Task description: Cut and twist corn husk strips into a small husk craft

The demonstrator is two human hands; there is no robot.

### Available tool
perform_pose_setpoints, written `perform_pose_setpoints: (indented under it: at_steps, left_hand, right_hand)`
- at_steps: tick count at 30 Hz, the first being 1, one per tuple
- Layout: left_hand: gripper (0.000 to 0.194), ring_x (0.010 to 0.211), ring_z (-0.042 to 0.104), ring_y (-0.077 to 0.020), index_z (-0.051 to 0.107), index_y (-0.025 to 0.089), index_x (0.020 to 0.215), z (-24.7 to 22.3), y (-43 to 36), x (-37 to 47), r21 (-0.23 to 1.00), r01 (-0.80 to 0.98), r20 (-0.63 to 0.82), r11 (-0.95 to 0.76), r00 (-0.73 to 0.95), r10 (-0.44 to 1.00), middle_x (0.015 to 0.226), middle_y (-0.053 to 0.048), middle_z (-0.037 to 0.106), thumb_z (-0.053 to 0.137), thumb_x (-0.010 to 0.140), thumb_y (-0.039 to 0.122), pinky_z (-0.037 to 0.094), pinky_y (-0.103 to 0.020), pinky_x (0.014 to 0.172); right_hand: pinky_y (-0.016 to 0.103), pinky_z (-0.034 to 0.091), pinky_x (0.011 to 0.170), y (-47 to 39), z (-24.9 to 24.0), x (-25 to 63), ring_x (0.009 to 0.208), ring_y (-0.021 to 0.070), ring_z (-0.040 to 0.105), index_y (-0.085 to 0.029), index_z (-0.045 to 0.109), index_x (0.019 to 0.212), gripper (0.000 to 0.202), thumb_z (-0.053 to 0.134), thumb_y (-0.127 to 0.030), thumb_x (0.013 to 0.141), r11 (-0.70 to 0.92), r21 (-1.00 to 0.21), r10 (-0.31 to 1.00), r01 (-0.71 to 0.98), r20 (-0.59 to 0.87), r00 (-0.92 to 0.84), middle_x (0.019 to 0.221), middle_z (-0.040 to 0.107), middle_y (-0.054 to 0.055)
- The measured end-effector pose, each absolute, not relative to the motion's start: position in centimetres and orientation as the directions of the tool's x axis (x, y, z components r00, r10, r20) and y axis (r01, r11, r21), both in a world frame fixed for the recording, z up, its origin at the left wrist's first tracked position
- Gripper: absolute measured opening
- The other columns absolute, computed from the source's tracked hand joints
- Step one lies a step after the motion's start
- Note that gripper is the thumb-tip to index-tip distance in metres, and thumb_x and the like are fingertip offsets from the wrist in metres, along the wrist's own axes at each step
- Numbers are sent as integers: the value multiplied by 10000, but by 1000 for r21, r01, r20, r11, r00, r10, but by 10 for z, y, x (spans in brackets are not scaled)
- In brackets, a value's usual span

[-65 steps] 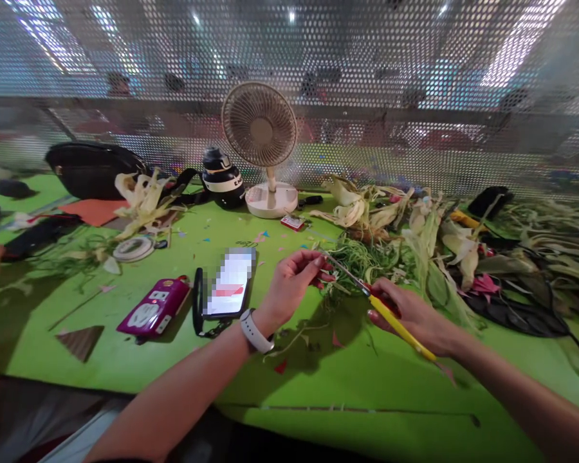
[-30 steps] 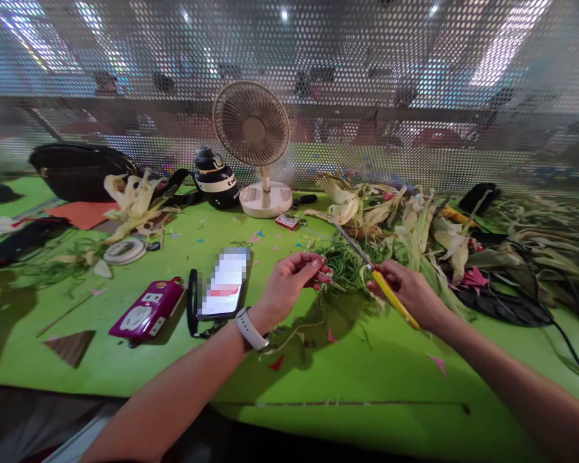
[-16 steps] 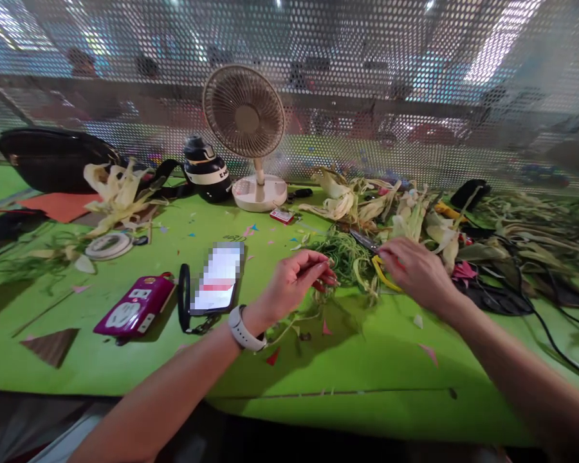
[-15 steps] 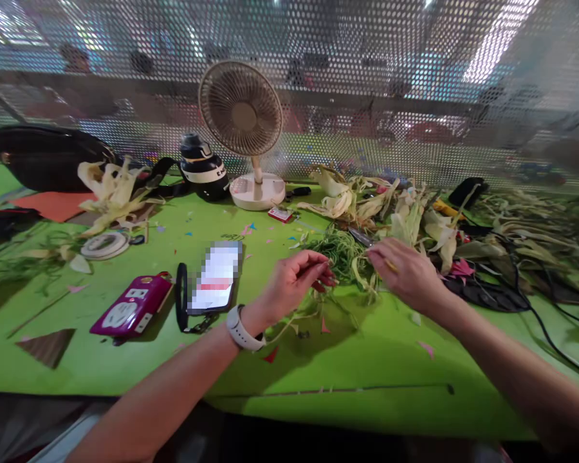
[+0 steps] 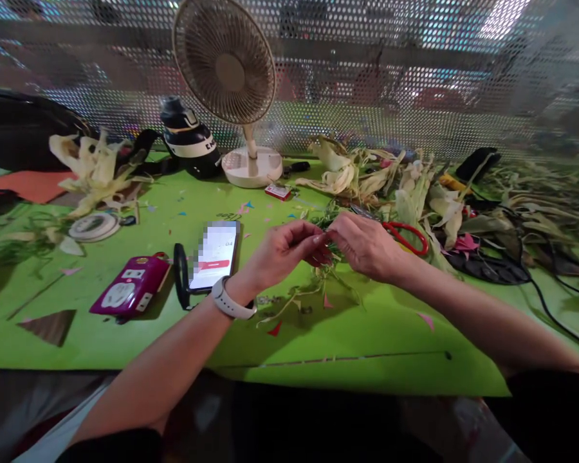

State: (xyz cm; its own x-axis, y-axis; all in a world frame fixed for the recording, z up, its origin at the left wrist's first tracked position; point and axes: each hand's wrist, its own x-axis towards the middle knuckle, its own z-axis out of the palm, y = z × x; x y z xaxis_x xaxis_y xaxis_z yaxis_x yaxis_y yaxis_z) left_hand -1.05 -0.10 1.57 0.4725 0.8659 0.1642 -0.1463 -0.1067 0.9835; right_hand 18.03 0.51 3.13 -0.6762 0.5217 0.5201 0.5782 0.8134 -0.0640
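My left hand (image 5: 294, 249), with a white watch band (image 5: 232, 299) on its wrist, is closed with thumb and forefinger pinched together. Its fingertips meet those of my right hand (image 5: 359, 244), which is also closed in a pinch. What lies between the fingertips is too small to make out. Thin green and pale strands (image 5: 325, 283) lie on the green table (image 5: 390, 360) under and around both hands. Red-handled scissors (image 5: 415, 238) lie just behind my right hand, their blades partly hidden.
A fan (image 5: 230, 72), black bottle (image 5: 193, 145) and dried husks (image 5: 335, 170) stand or lie at the back. A phone (image 5: 217, 257), a purple case (image 5: 131, 287) and a tape roll (image 5: 94, 226) are on the left. Black cables (image 5: 543, 289) run along the right.
My right hand has moved left, so that its fingertips meet my left hand's. The red scissor handles have come into view. The camera view has tilted down and closer.
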Motion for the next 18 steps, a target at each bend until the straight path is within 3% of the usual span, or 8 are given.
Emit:
perform_pose_setpoints:
  at_steps: [4,8,18]
  left_hand:
    - [224,629,684,-133,617,122,843,21,1,-15,989,-107,143,-101,527,838,716,-29,690,652,806,341,561,-217,546]
    - [225,611,683,-133,617,116,840,26,3,-19,992,-76,125,-100,543,830,701,-37,695,651,810,336,537,-196,507]
    - [228,590,677,-130,616,123,815,28,5,-24,995,-87,89,-48,571,816,696,-38,698,666,796,345,521,-191,484]
  right_hand:
    - [256,393,601,3,33,180,657,139,480,-151,505,889,223,331,-257,978,809,-150,563,569,479,-674,763,549,49]
    - [272,407,633,2,34,180,703,153,509,-145,509,965,199,346,-257,974,826,-134,537,547,483,-692,811,575,65]
    - [248,403,617,5,38,181,691,133,504,-164,501,914,180,360,-258,974,832,-250,554,496,441,-706,811,542,46]
